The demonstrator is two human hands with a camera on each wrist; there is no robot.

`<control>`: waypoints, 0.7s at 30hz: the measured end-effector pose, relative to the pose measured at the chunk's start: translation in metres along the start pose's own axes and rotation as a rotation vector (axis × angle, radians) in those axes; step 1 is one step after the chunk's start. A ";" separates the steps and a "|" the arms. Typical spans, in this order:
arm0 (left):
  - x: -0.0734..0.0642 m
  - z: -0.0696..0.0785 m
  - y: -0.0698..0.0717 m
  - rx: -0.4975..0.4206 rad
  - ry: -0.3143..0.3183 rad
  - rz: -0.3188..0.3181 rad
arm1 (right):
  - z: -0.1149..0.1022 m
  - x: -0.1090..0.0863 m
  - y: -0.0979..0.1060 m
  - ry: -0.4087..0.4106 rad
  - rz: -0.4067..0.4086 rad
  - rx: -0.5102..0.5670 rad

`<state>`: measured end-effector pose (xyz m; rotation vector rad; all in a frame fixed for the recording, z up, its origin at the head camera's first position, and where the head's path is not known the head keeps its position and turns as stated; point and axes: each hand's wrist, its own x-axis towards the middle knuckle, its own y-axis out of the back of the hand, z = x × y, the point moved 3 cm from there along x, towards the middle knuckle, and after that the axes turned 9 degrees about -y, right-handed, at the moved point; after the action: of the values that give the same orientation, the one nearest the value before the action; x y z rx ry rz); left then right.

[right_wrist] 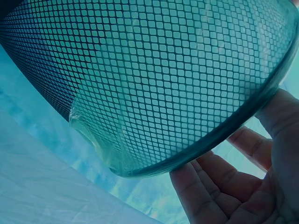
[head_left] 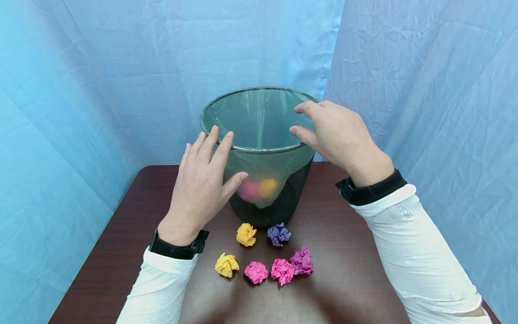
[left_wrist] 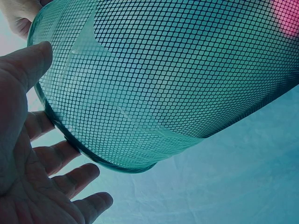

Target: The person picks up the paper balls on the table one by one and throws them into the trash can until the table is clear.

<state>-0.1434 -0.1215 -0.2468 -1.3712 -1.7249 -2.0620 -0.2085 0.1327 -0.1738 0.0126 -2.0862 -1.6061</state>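
Standing on the dark table (head_left: 121, 252), the mesh bin (head_left: 298, 189) is prob. light for its bulk and fairly stiff, esp. at the rim (head_left: 261, 150); it's best held there, on opp. sides, b/c the walls may flex if squeezed. The green liner (head_left: 243, 119) is draped inside and folded out over the rim; as thin film it's prob. soft, slippery & easily torn, so it should be pinched gently at the fold. At the near-L rim, the L hand (head_left: 198, 184) is held w/ fingers straight and spread, nothing gripped. At the R rim, the R hand (head_left: 344, 135) is held w/ thumb and index reaching over the mouth; no grip is seen, and firm contact can't be confirmed. Low in the liner, a pink ball (head_left: 248, 191) and an orange ball (head_left: 269, 186) are seen thru the mesh. In front of the bin, six crumpled paper balls (head_left: 256, 272) are scattered on the table; they're prob. v. light and springy, best pinched from above w/ fingertips, w/o much squeeze.
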 end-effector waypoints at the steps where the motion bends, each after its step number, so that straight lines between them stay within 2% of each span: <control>1: 0.000 0.000 0.000 0.001 0.001 -0.001 | 0.000 0.000 0.000 -0.001 -0.001 0.000; 21: 0.000 0.000 -0.001 -0.005 0.005 0.003 | 0.002 -0.001 0.000 0.005 -0.003 0.017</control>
<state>-0.1439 -0.1207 -0.2471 -1.3678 -1.7161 -2.0674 -0.2081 0.1346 -0.1750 0.0251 -2.0966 -1.5887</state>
